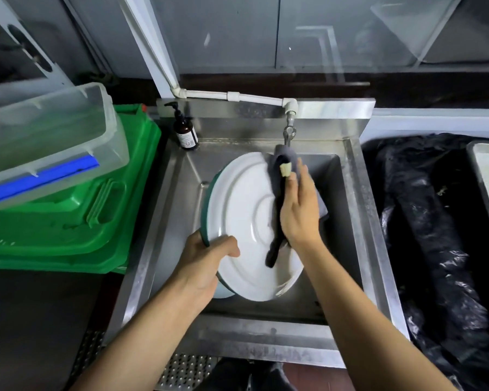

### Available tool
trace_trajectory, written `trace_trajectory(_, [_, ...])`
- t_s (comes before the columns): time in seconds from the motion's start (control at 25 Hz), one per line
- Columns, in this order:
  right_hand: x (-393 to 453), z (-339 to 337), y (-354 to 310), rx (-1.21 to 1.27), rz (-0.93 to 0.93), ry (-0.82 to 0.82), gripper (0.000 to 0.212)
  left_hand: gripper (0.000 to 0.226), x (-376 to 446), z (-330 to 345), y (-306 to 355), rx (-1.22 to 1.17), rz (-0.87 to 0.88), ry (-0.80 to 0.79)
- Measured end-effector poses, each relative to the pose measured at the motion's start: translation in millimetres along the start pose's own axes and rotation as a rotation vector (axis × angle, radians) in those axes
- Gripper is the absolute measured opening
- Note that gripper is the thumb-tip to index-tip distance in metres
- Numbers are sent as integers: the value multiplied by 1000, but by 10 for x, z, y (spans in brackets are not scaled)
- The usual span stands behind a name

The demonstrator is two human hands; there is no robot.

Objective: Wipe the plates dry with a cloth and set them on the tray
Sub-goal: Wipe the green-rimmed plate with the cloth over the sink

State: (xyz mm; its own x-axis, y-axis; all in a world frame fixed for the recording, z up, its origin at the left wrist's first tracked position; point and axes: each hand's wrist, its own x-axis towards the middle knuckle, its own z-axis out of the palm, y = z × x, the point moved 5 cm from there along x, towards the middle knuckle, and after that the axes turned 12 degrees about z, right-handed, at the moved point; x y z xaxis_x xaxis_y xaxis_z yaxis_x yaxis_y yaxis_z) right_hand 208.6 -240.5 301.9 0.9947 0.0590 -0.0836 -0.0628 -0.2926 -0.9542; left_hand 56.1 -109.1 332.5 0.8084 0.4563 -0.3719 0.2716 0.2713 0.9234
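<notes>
Plate point(246, 221) tilted over the sink point(359, 221) — left hand point(206, 261) grips the near-left rim, thumb curled over it. Right hand point(299, 204), fingers straight, presses the grey cloth point(280, 165) to its white underside. Stiff, breakable, likely slick — hold by the rim.

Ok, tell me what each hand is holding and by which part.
Left hand grips the plate by its near-left rim. Right hand presses the cloth against the plate's right side.
</notes>
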Motion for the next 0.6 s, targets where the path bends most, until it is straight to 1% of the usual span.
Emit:
trace_trajectory(0.04, [60, -13, 40, 43, 107, 9, 37, 29, -12, -7, -13, 12, 2, -13])
trace_trajectory(0.08, [60, 3, 14, 57, 125, 2, 37, 35, -11, -13, -21, 24, -1, -19])
trace_trajectory(0.12, [26, 43, -75, 41, 56, -11, 37, 41, -6, 1, -23, 37, -7, -20])
trace_trajectory(0.16, [-39, 109, -213, 10, -75, -36, 37, 46, 1, 27, -25, 51, -9, -23])
trace_trajectory(0.2, [-129, 198, -387, -38, -256, -91, 38, 47, 5, 59, -15, 67, -9, -26])
trace_trajectory(0.24, [-243, 301, -547, -103, -438, -169, 39, 45, -2, 87, 4, 69, -10, -26])
trace_trajectory(0.28, [-356, 388, -650, -169, -578, -237, 40, 42, -14, 106, 17, 66, -9, -27])
trace_trajectory(0.32, [-431, 450, -701, -220, -663, -283, 41, 39, -7, 111, 15, 62, -1, -26])
trace_trajectory(0.36, [-440, 465, -718, -244, -685, -299, 42, 38, 7, 107, 7, 63, 7, -20])
trace_trajectory(0.4, [-389, 438, -706, -233, -653, -297, 42, 38, 11, 100, 4, 65, 7, -16])
trace_trajectory(0.48, [-216, 305, -600, -181, -501, -225, 39, 38, -6, 78, 9, 55, -19, -9])
trace_trajectory(0.6, [86, -11, -307, -110, -157, -64, 28, 45, -30, 43, -2, 16, -39, -18])
